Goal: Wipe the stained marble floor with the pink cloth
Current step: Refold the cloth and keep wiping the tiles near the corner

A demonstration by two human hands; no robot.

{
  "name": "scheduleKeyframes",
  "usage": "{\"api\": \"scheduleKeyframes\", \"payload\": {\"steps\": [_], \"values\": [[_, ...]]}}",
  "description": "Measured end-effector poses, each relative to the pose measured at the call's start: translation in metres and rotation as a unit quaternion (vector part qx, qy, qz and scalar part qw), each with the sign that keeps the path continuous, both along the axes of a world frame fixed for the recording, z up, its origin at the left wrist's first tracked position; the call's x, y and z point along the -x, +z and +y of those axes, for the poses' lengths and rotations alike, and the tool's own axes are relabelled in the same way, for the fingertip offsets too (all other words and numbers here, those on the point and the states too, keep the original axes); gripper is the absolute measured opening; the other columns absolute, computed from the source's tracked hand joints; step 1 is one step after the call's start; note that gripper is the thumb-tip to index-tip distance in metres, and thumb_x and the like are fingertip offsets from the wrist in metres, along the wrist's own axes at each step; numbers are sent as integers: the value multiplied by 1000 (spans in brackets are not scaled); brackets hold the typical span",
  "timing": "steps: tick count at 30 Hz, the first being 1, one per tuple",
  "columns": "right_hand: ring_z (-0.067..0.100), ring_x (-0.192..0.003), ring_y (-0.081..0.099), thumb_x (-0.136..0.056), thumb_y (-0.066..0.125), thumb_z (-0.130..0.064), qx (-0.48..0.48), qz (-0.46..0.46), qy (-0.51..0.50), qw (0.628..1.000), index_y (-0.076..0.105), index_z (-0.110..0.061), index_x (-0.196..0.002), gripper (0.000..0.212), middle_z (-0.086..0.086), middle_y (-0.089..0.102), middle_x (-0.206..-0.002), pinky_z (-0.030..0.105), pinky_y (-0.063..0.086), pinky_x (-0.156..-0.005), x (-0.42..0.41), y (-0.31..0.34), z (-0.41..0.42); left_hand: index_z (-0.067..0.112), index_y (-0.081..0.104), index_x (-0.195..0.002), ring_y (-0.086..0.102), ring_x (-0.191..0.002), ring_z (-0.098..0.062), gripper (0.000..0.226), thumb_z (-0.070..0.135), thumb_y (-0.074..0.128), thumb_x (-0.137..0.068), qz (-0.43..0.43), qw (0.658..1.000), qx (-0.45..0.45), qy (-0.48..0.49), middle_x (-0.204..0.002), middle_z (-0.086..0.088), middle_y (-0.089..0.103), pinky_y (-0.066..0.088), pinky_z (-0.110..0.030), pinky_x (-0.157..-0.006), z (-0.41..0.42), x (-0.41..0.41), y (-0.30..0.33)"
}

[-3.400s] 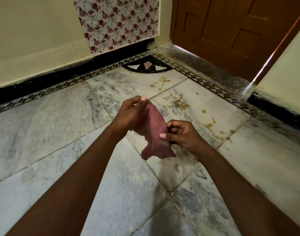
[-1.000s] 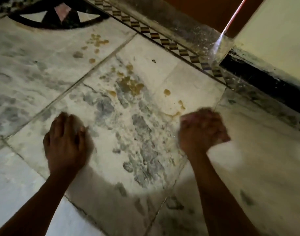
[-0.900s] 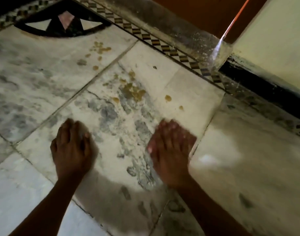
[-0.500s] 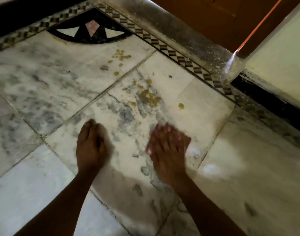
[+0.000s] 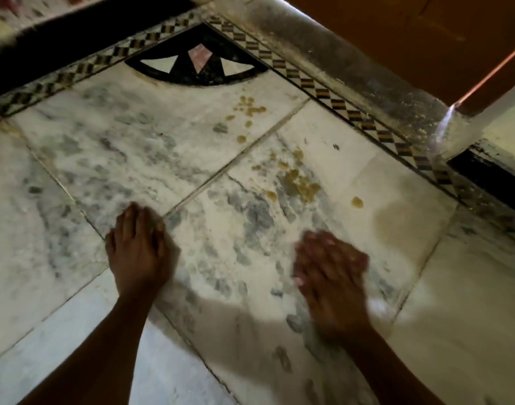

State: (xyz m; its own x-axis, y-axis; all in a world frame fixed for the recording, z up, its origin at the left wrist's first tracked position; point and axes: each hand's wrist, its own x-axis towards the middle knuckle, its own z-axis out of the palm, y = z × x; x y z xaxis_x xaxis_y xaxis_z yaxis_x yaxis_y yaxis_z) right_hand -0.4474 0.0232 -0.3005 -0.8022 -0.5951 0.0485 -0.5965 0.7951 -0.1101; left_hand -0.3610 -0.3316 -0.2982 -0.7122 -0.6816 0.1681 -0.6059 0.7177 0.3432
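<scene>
My right hand [image 5: 329, 264] lies flat on the marble floor [image 5: 227, 258], fingers straight and blurred by motion. The pink cloth does not show; whether it is under this palm I cannot tell. Yellow-brown stains [image 5: 297, 182] lie on the tile just beyond that hand. A second cluster of stains [image 5: 249, 108] sits near the corner inlay, and a single spot [image 5: 357, 202] lies to the right. A faint damp smear [image 5: 396, 226] marks the tile right of my fingers. My left hand [image 5: 139, 252] presses flat on the floor over a tile joint, holding nothing.
A black fan-shaped inlay [image 5: 197, 65] fills the floor's corner, with a checkered border strip [image 5: 338, 103] running along both walls. Beyond the strip are a dusty grey threshold [image 5: 352, 62] and a brown wooden door [image 5: 396, 27]. A black skirting [image 5: 490, 176] stands at right.
My right hand swept from the tile's right edge back toward the middle and flattened. My left hand slid a little left onto the tile joint. The view tilted up.
</scene>
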Motion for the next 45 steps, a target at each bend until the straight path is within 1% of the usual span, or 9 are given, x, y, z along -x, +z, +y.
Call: {"api": "scheduleKeyframes", "payload": {"steps": [5, 11, 18, 23, 29, 32, 35, 41, 45], "values": [[45, -163, 15, -107, 25, -52, 4, -45, -321, 946, 33, -19, -167, 69, 18, 21, -177, 67, 13, -129, 90, -2, -85, 11, 51, -148, 41, -150, -40, 56, 33, 46, -97, -24, 1000, 12, 10, -164, -15, 43, 33, -60, -120, -3, 3, -8], [30, -168, 5, -111, 32, -51, 6, -5, 20, 1000, 24, -27, -170, 64, 1, 10, -180, 60, 15, -131, 1, -2, -145, 12, 52, -149, 40, -151, -39, 54, 33, 43, -100, -36, 999, -8, 24, -165, -12, 43, 31, -60, -122, -3, 4, -4], [38, -166, 7, -104, 14, -59, 38, -45, -190, 980, 23, -18, -170, 78, 11, 12, -179, 62, 3, -130, 119, -15, -235, 12, 52, -152, 41, -154, -38, 54, 34, 42, -103, -43, 998, 8, 37, -167, -14, 44, 33, -58, -123, -5, 7, -9], [32, -167, 12, -113, 25, -49, -9, 29, 139, 990, 25, -24, -169, 61, 3, 16, -179, 62, 19, -130, 84, -9, -216, 11, 55, -151, 40, -156, -35, 53, 32, 47, -103, -52, 998, 6, 43, -168, -13, 44, 32, -57, -123, -5, 6, -7], [33, -167, -4, -111, 17, -57, -7, -88, -149, 985, 13, -28, -171, 67, 5, 1, -181, 61, 0, -132, 147, 0, -306, 12, 55, -151, 39, -157, -35, 56, 34, 46, -100, -54, 997, 5, 49, -168, -13, 43, 30, -56, -124, -4, 7, -7], [31, -166, -15, -111, 24, -55, -32, -125, -32, 991, 1, -30, -171, 69, 0, -12, -180, 57, -12, -131, 161, 7, -371, 12, 56, -151, 40, -156, -34, 57, 34, 46, -100, -44, 997, 5, 60, -168, -13, 45, 31, -56, -123, -2, 9, -6], [28, -167, 13, -112, 27, -51, -9, -30, 168, 985, 24, -29, -170, 61, 0, 17, -179, 57, 14, -133, 126, -8, -328, 12, 55, -153, 39, -158, -33, 59, 36, 38, -102, -45, 998, 0, 51, -170, -12, 43, 31, -55, -124, -4, 8, -4], [29, -167, -3, -114, 23, -49, 10, -96, -125, 988, 9, -32, -171, 61, 0, 0, -181, 54, -4, -133, 179, 9, -346, 13, 53, -155, 36, -160, -32, 60, 36, 42, -100, -35, 998, 2, 42, -171, -12, 40, 31, -57, -125, -5, 6, -11], [37, -159, 31, -107, 48, -21, 80, -144, 9, 986, 47, -22, -160, 53, 12, 37, -171, 53, 18, -131, 177, 14, -407, 15, 52, -156, 34, -161, -30, 58, 35, 43, -101, -44, 998, -1, 45, -173, -10, 37, 29, -56, -126, -5, 4, -12]]}}
